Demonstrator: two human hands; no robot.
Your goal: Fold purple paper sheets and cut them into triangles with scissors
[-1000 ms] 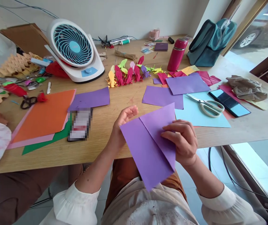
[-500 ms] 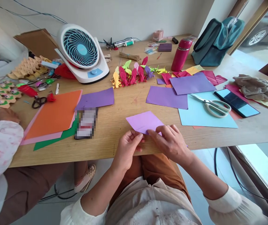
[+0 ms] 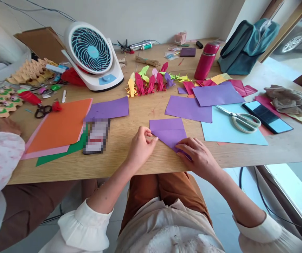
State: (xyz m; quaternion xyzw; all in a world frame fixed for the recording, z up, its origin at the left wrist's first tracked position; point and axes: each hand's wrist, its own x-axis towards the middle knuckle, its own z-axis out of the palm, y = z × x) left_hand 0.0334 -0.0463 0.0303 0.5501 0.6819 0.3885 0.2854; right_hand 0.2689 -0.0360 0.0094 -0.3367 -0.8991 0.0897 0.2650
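Note:
A purple sheet of paper [image 3: 168, 128] with a diagonal fold lies before me near the table's front edge, a crease running across its upper part. My right hand [image 3: 197, 153] grips its lower right part, fingers on top; the thumb is partly under the paper's edge. At the left corner is my left hand [image 3: 142, 144], fingertips touching the paper and thumb a little apart from them. Further right, scissors with pale handles [image 3: 245, 121] rest on a light blue sheet [image 3: 232, 135]. Two more purple sheets [image 3: 189, 108] lie just beyond the folded one.
Left are orange paper [image 3: 61, 126], a purple sheet [image 3: 108, 108] and a blurred phone [image 3: 96, 137]. A fan [image 3: 92, 56], folded paper pieces [image 3: 151, 82], a red bottle [image 3: 206, 61] and a bag [image 3: 245, 49] stand behind. Another person's hand [image 3: 3, 127] is at far left.
The paper has been turned: its lighter side faced up before, the darker purple does now. My left hand has shifted slightly left and up, its fingers loosened; my right hand remains on the paper.

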